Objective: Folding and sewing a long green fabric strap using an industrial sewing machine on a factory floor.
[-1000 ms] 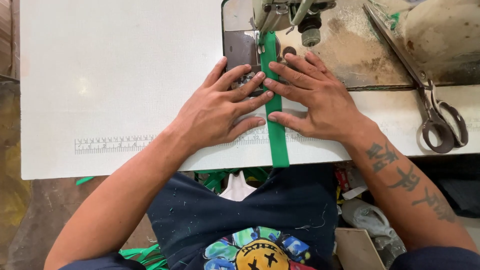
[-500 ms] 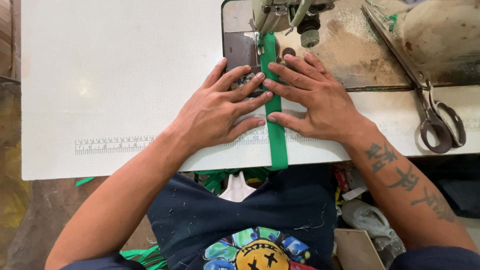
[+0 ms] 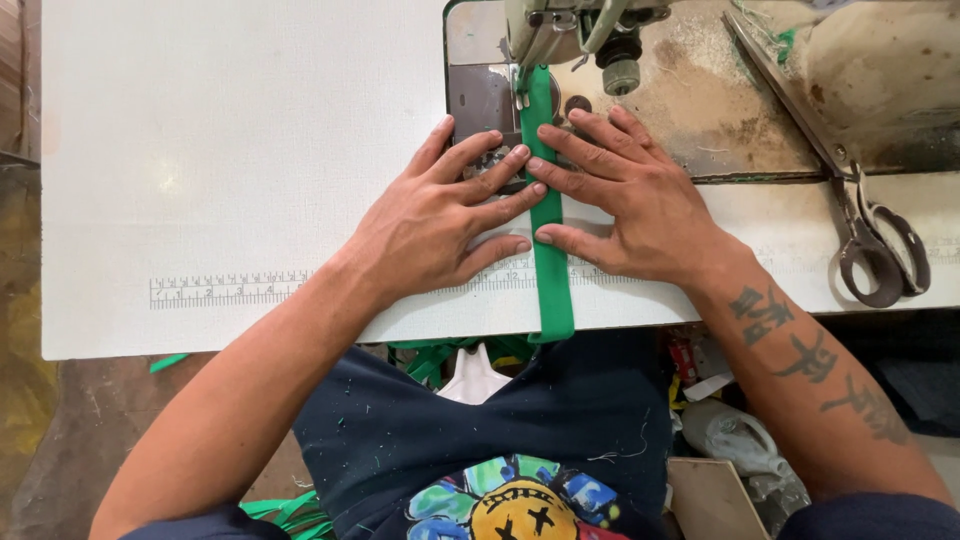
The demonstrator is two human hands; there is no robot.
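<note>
My left hand [image 3: 440, 222] and right hand [image 3: 640, 205] lie flat, fingers spread, pressing the green strip [image 3: 548, 225] between them, gripping nothing.

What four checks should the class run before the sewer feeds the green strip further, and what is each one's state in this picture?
1. Green strip runs straight to the presser foot: ok.
2. Left hand flat beside the strip, fingertips at its edge: ok.
3. Right hand flat on the other side, fingers short of the foot: ok.
4. Scissors lie apart from both hands: ok.
5. Needle threaded and lowered: cannot tell, hidden by the machine head.
</note>
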